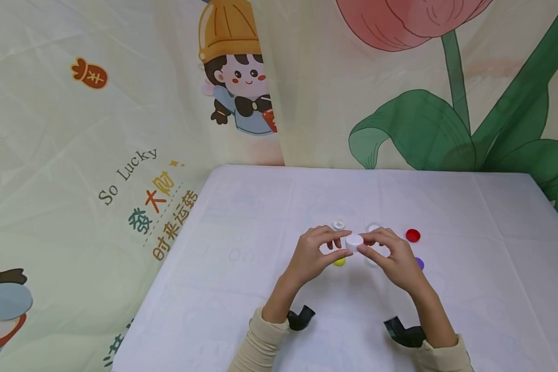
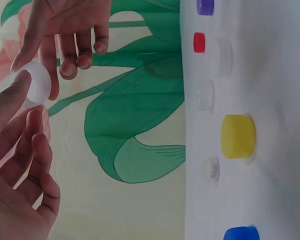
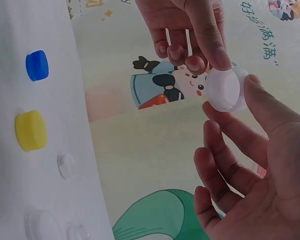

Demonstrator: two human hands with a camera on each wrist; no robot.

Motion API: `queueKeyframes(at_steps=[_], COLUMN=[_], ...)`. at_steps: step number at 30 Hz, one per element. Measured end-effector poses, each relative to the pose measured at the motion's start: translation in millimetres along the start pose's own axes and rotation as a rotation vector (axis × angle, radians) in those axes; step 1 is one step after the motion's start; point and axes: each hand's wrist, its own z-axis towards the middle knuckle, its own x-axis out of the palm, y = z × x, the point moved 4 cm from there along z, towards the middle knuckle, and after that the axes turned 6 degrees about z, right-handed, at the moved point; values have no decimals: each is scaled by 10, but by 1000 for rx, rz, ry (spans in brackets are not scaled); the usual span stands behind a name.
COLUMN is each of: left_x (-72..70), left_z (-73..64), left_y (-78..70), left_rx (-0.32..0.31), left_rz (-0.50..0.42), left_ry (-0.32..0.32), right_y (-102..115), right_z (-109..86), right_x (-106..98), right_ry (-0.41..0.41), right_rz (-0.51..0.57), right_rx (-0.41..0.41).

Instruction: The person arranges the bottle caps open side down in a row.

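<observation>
A white bottle cap [image 1: 354, 242] is held up above the table between both hands. My left hand [image 1: 312, 254] pinches its left side with thumb and index finger. From the other side, the thumb and index finger of my right hand [image 1: 394, 258] pinch it too. In the right wrist view, the hollow inside of the white cap [image 3: 225, 90] shows. Below the hands, a yellow cap [image 2: 238, 136], a red cap [image 1: 413, 235] and a purple cap [image 1: 420, 263] lie on the white table. A small clear cap [image 2: 211, 169] lies behind the yellow one.
Two more clear caps, one large [image 2: 222, 57] and one smaller [image 2: 205, 95], lie between the yellow and red ones. A blue cap [image 3: 37, 65] sits beyond the yellow. The table [image 1: 502, 268] meets a printed cloth backdrop [image 1: 307, 103]. Black straps [image 1: 405, 333] stick out at the wrists.
</observation>
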Motion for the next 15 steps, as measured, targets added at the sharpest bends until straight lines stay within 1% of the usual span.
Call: queueKeyframes(at_steps=[3,7,11,15], left_x=[-5,-6,-13,-37], left_z=[0,0,2,10], left_y=[7,18,26,39], left_rx=[-11,-12,-13,-36], left_rz=[-19,-32,-36,-34], left_ry=[-1,1,-1,4], right_y=[14,20,14,10], right_z=[4,13,27,62], right_x=[-10,-19,-8,22], right_ry=[-18,-37,-37,-30], right_rz=[-4,4,15,13], right_rx=[-11,-28,-51,-49])
